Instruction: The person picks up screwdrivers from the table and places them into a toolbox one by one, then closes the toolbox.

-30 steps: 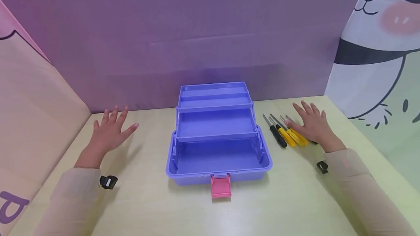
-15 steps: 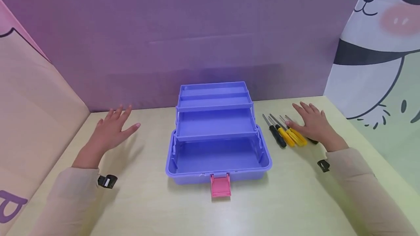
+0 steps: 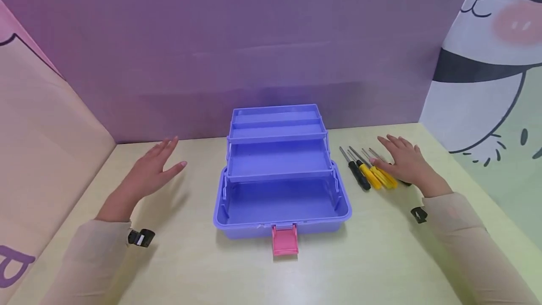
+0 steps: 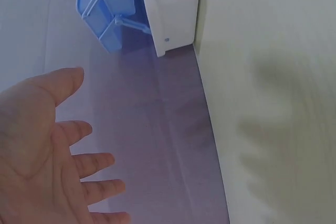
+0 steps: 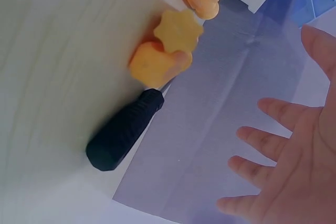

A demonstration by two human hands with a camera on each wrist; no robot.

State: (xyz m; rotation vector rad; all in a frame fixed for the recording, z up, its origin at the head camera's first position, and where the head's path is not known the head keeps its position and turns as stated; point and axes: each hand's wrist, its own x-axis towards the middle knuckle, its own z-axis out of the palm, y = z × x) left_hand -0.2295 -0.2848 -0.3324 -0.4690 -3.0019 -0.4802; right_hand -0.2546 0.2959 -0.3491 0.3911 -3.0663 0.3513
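Holding nothing in relaxed left hand (image 3: 148,173) or relaxed right hand (image 3: 406,164). See screwdrivers (image 3: 370,176) on table (image 3: 322,272), just right of toolbox (image 3: 245,230); probably light, stiff, hardly fragile; best gripped by handles (image 5: 126,129).

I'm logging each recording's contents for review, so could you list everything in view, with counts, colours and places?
Toolbox: one, purple-blue, standing open mid-table
Tiered trays: two, purple-blue, raised at the toolbox's back
Latch: one, pink, toolbox front
Black-handled screwdrivers: two, black, right of the toolbox
Yellow-handled screwdrivers: three, yellow, between the black ones
Table: one, pale, under everything
Back panel: one, purple, behind the table
Side panels: two, printed, multicoloured, left and right
Wrist pieces: two, black, one by each wrist
Sleeves: two, beige, both forearms
Hands: two, bare, left of the toolbox and by the screwdrivers
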